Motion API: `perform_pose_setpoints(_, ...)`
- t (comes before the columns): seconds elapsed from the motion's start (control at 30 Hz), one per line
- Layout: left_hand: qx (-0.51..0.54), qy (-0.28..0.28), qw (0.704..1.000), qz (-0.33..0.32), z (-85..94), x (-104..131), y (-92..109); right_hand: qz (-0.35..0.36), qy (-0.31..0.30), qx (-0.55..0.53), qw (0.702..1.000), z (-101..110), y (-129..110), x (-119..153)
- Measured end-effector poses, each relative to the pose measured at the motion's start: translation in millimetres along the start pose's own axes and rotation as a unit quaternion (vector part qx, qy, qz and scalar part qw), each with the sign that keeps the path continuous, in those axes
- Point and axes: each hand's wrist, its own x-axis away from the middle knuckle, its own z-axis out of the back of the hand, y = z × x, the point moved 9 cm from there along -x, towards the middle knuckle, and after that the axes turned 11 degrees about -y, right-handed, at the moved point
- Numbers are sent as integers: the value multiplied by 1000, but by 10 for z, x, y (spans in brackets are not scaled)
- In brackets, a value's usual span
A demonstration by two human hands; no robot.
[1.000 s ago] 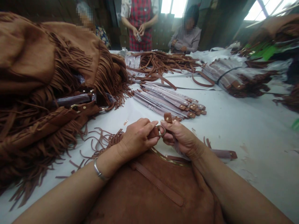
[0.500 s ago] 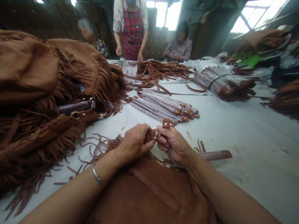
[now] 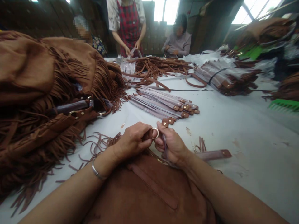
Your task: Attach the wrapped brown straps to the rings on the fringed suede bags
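A brown suede bag (image 3: pixel 140 189) lies in front of me, with a gold zipper (image 3: pixel 161 159) along its far edge. My left hand (image 3: pixel 135 138) is closed on a metal ring (image 3: pixel 155 133) at the bag's far side; part of the ring shows between the two hands. Closed around a plastic-wrapped leather strap (image 3: pixel 165 122) is my right hand (image 3: pixel 173 144), just right of the ring. The strap's brown end with a gold stud sticks up above the thumb. Both hands are over the bag's opening, close together.
Fringed brown bags (image 3: pixel 25 68) are heaped on the left. Wrapped straps (image 3: pixel 161 104) lie beyond my hands, and a tied bundle (image 3: pixel 224 76) sits farther right. A green comb-like piece (image 3: pixel 285 105) is at the right edge. Several people work across the table (image 3: pixel 252 133).
The ring has turned to face me more, while both hands stay nearly in place. A green piece has come into view at right. The aproned person now handles something with both hands.
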Motion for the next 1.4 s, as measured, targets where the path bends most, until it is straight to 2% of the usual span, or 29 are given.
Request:
perform_pose_setpoints(0.07, -7, -31, 999, -42, -37, -7, 70, -74, -56, 31, 995, 25, 14, -1)
perform_pose_setpoints(0.13, -14, -45, 996, -77, -56, -2, 129, -86, -70, 63, 992, 45, -2, 10)
perform_pose_setpoints(0.2, -14, -29, 997, -75, -36, 6, 129, -29, -31, 50, 998, 49, -44, 15)
perform_pose_setpoints(0.3, -10, 15, 1000, -7, 17, 16, 21, 97, 59, 22, 993, 32, -106, 65)
perform_pose_setpoints(0.33, -12, 19, 1000, 14, 19, 19, -9, 120, 77, 25, 989, 24, -116, 82)
perform_pose_setpoints(0.4, -20, 10, 999, 31, 5, 15, -20, 111, 79, 38, 990, 18, -116, 72)
perform_pose_setpoints(0.47, -38, 7, 999, 36, 17, 11, 6, 64, 52, 56, 995, 58, -148, 45)
perform_pose_setpoints(0.53, -57, 10, 998, 35, 46, 10, 49, 26, 21, 123, 992, 138, -273, 50)
perform_pose_setpoints(0.63, -81, 12, 996, 34, 69, 9, 105, 23, -2, 273, 962, 257, -560, 120)
perform_pose_setpoints(0.73, -110, 19, 993, 42, 78, 14, 127, 5, -51, 346, 937, 244, -676, 195)
perform_pose_setpoints(0.83, -155, 27, 987, 40, 79, 21, 176, -32, -103, 370, 923, 187, -654, 259)
perform_pose_setpoints(1.03, -256, 52, 965, 33, 87, 27, 313, -94, -160, 404, 896, 145, -596, 331)
perform_pose_setpoints(1.27, -296, 9, 955, 16, -41, -15, 354, -134, -227, 414, 871, 112, -477, 330)
perform_pose_setpoints(1.4, -293, -36, 955, 5, -129, -37, 354, -127, -268, 402, 867, 33, -405, 313)
